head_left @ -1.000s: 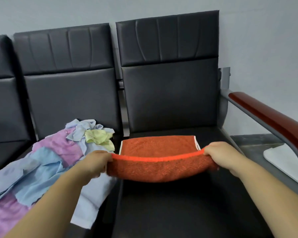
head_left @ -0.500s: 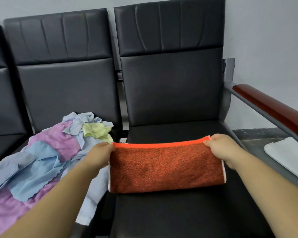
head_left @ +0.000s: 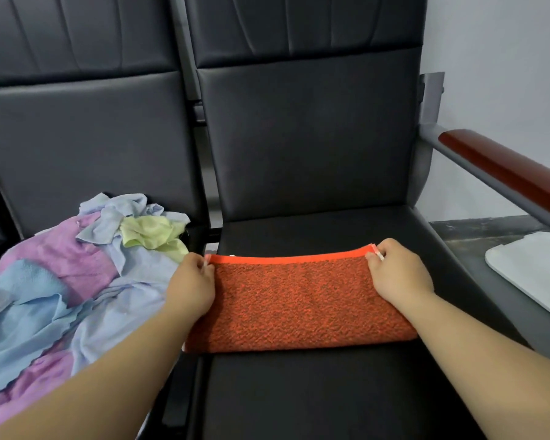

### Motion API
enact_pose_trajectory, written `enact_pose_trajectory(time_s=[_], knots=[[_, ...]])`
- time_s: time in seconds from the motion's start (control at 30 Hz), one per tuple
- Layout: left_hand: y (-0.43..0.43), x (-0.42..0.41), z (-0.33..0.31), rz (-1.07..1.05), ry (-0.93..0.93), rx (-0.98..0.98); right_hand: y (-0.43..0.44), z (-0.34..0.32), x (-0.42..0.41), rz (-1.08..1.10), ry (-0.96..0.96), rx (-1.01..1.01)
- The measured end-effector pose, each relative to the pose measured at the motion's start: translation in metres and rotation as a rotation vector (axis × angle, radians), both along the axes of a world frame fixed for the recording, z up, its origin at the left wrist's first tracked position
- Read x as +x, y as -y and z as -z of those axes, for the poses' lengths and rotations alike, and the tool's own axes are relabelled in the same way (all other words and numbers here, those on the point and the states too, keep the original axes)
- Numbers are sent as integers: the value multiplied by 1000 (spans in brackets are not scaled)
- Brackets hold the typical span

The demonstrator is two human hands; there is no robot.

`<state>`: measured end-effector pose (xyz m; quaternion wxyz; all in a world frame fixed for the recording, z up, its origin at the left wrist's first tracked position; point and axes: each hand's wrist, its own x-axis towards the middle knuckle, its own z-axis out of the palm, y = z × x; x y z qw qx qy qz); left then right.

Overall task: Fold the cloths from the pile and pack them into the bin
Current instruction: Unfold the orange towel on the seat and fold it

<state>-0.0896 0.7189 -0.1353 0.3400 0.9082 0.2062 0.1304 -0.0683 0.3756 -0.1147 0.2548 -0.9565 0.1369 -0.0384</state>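
Fingers (head_left: 374, 257) pinch orange cloth (head_left: 296, 300), pile (head_left: 61, 281) perhaps touching it.

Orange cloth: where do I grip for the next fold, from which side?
Grip the orange cloth at its right short end, from the right: it lies flat, a long strip, so that end likely folds leftward. The right hand pinches its far corner.
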Motion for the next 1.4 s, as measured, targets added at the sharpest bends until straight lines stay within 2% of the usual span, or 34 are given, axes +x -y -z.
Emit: enact_pose_trajectory(time_s=[0.17, 0.33, 0.4, 0.5, 0.6, 0.7, 0.77, 0.87, 0.93, 1.03, 1.13, 1.2, 1.23, 1.3, 1.37, 1.4], knots=[[5, -12, -5, 55, -42, -33, -4, -10, -12, 14, -18, 2], [19, -34, -21, 122, -8, 302, -8, -25, -31, -99, 44, -199], [33, -44, -28, 245, 21, 275, -12, -28, -38, -199, 28, -221], [59, -63, -35, 516, -41, 208, -18, -29, -49, -336, -125, -249], [81, -78, -35, 656, -162, 295, -20, -33, -56, -385, -230, -298], [90, -79, -31, 541, -276, 558, -23, -45, -65, -450, -323, -328], [89, -74, -29, 464, -298, 625, -27, -52, -73, -571, -391, -378], [85, -68, -26, 363, -377, 574, -33, -52, -84, -747, -435, -258], [82, -66, -24, 346, -327, 463, -35, -49, -89, -809, -430, -146], [88, -74, -30, 492, -206, 23, -33, -48, -89, -797, -382, -117], [100, -99, -44, 646, -301, -423, -26, -46, -84, -750, -361, -141], [104, -113, -49, 789, -388, -567, -23, -45, -81, -743, -393, -137], [104, -118, -49, 863, -396, -531, -22, -44, -81, -749, -412, -130], [103, -123, -48, 923, -356, -304, -21, -47, -82, -766, -452, -94], [104, -121, -46, 833, -234, -84, -19, -55, -84, -781, -508, -35], [104, -119, -46, 771, -179, -49, -18, -59, -86, -791, -537, -25]])
